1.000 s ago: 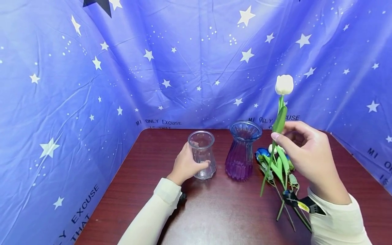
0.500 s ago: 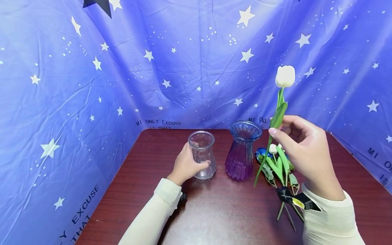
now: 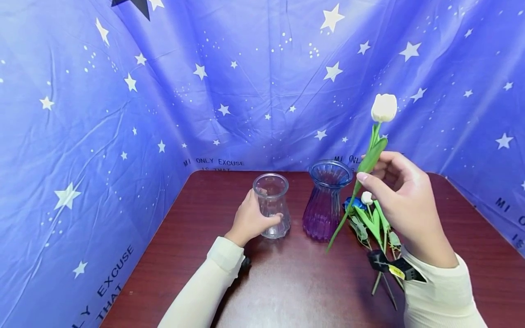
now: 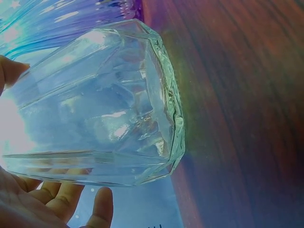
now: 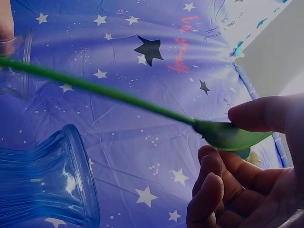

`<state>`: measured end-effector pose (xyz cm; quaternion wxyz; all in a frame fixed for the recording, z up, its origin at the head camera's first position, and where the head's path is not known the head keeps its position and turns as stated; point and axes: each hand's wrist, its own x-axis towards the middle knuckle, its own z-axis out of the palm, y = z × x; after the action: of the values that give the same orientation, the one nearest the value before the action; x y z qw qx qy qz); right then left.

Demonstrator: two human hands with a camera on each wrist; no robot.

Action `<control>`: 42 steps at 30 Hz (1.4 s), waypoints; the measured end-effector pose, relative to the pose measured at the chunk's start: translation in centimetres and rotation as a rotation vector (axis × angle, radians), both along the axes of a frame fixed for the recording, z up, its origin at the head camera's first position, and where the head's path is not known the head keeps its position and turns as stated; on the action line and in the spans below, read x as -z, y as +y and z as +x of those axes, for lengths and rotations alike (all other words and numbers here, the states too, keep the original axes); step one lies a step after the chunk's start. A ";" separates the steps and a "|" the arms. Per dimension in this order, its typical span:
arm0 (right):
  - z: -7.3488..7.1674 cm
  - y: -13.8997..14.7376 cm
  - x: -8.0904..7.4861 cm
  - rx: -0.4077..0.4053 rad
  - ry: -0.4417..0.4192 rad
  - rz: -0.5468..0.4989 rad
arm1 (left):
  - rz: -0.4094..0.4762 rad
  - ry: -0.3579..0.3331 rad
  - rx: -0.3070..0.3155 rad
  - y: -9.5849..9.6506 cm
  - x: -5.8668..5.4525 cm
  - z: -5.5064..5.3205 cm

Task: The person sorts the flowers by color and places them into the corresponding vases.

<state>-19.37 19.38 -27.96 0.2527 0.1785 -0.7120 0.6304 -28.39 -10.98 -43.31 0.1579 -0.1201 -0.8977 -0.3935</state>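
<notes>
My left hand (image 3: 251,218) grips a clear glass vase (image 3: 275,209) that stands on the table, thumb on the near side and fingers behind it. In the left wrist view the faceted base of that vase (image 4: 128,109) shows, the fingers beneath it. My right hand (image 3: 410,205) pinches a white tulip (image 3: 384,108) by its leaf and stem between thumb and fingers. The bloom points up, and the stem slants down to the left, its lower end overlapping the blue-purple ribbed vase (image 3: 324,205) in the head view. In the right wrist view the green stem (image 5: 109,95) runs across above the blue vase's rim (image 5: 83,175).
Under the right forearm more flowers lie on the dark red table (image 3: 287,287), among them a blue flower (image 3: 353,203) and a small white tulip (image 3: 367,197). A starry blue-purple curtain (image 3: 246,91) hangs round the table's back and sides.
My right hand has moved a little to the left with the tulip, and the stem's lower end has swung left towards the blue-purple vase. The left hand stays on the clear vase.
</notes>
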 end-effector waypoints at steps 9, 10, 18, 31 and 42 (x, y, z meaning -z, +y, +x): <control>0.0 -0.3 0.0 -0.059 0.016 -0.071 | 0.001 -0.007 -0.004 0.0 -0.1 0.0; 0.0 -0.3 0.0 -0.068 0.019 -0.081 | -0.001 -0.006 -0.006 0.0 -0.1 0.0; -0.1 -0.2 0.1 -0.142 0.020 -0.123 | -0.005 0.004 -0.006 0.1 0.0 -0.2; -0.1 -0.3 -0.1 -0.165 0.066 -0.148 | -0.005 0.001 -0.016 0.1 0.0 -0.1; -0.2 -0.7 0.1 -0.168 0.093 -0.151 | -0.003 -0.010 -0.014 0.1 -0.1 0.0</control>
<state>-19.58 18.67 -28.08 0.2444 0.2468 -0.6326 0.6922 -28.40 -10.93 -43.26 0.1562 -0.1122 -0.8997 -0.3918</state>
